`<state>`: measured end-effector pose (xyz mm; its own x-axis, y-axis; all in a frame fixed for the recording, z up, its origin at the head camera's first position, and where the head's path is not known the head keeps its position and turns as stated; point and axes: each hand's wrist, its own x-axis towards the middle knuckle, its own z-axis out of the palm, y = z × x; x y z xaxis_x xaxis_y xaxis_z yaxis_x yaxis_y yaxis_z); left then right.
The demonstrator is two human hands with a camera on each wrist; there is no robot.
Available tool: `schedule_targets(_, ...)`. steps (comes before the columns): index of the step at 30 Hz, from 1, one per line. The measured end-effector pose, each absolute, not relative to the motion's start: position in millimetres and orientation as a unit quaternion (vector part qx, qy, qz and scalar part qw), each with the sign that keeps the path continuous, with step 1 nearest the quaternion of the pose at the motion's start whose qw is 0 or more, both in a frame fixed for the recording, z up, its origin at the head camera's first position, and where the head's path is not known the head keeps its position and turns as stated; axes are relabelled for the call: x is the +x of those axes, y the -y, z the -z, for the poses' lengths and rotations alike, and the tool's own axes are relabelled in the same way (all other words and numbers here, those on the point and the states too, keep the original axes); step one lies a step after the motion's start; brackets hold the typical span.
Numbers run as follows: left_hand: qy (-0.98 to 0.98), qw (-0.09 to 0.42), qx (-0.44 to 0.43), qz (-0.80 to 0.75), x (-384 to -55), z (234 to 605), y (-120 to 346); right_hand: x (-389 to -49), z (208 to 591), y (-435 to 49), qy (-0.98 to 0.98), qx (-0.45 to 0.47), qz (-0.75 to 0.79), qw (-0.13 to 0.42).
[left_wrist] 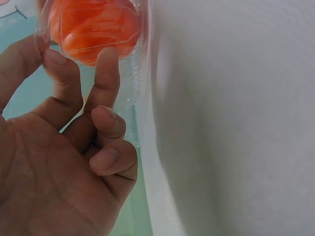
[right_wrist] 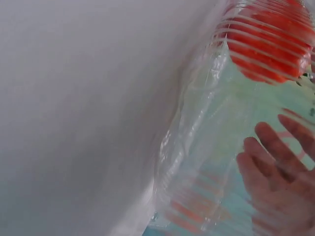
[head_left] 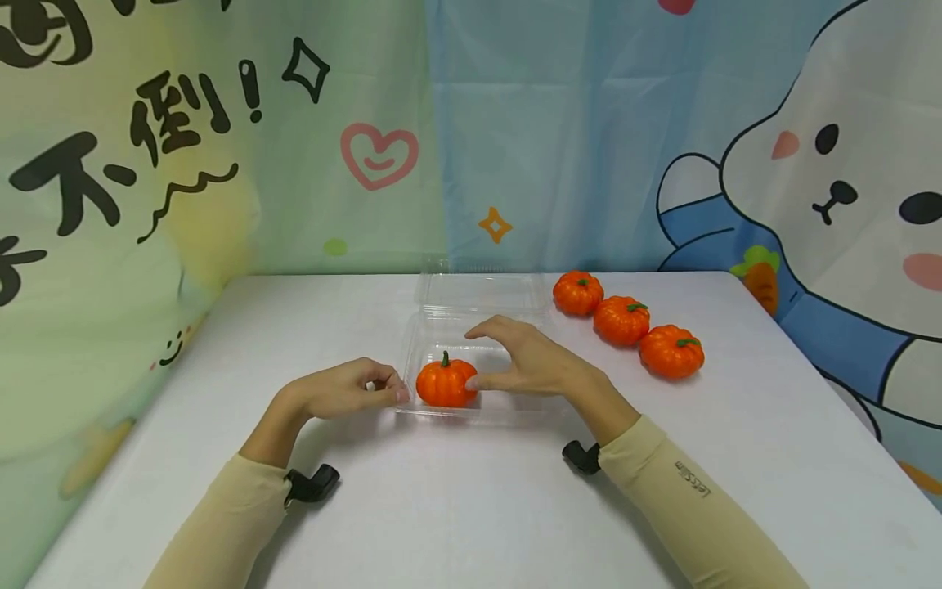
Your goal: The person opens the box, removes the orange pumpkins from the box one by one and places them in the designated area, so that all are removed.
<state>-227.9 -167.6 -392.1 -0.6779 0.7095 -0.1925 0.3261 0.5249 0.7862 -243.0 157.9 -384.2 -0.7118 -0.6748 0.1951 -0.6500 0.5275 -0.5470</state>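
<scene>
A small orange pumpkin [head_left: 446, 383] with a green stem sits upright in the front left corner of a clear plastic box [head_left: 441, 334]. My left hand [head_left: 347, 389] pinches the box's left edge between thumb and index finger, the other fingers bent. Through the clear wall, the left wrist view shows that pumpkin [left_wrist: 101, 29] just beyond the fingertips. Above the box is my right hand [head_left: 531, 360], fingers loosely extended and thumb at the pumpkin's right side; firm contact cannot be told. Seen through the box wall, the right hand [right_wrist: 283, 184] grips nothing.
The box's clear lid [head_left: 482, 290] lies opened toward the back. Three more orange pumpkins stand in a slanting row to the right: a far one [head_left: 577, 293], a middle one [head_left: 621, 321] and a near one [head_left: 671, 352]. A printed cloth [head_left: 559, 147] hangs behind the white table [head_left: 471, 507].
</scene>
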Motion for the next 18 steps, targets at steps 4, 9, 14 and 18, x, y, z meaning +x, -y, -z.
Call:
schedule_targets(4, -0.834, 0.254, 0.315, -0.376, -228, 391, 167, -244, 387, -156, -0.872, -0.384, 0.301, 0.027)
schedule_targets(9, -0.830, 0.250, 0.329, -0.374, -227, 390, 166, -244, 390, -152, -0.866, -0.400, 0.300, 0.026)
schedule_targets(14, -0.829, 0.254, 0.330, -0.373, -227, 389, 164, -242, 389, -147, -0.867, -0.400, 0.293, 0.041)
schedule_targets(18, -0.828, 0.252, 0.331, -0.375, -226, 390, 163, -241, 386, -143, -0.871, -0.386, 0.293, 0.079)
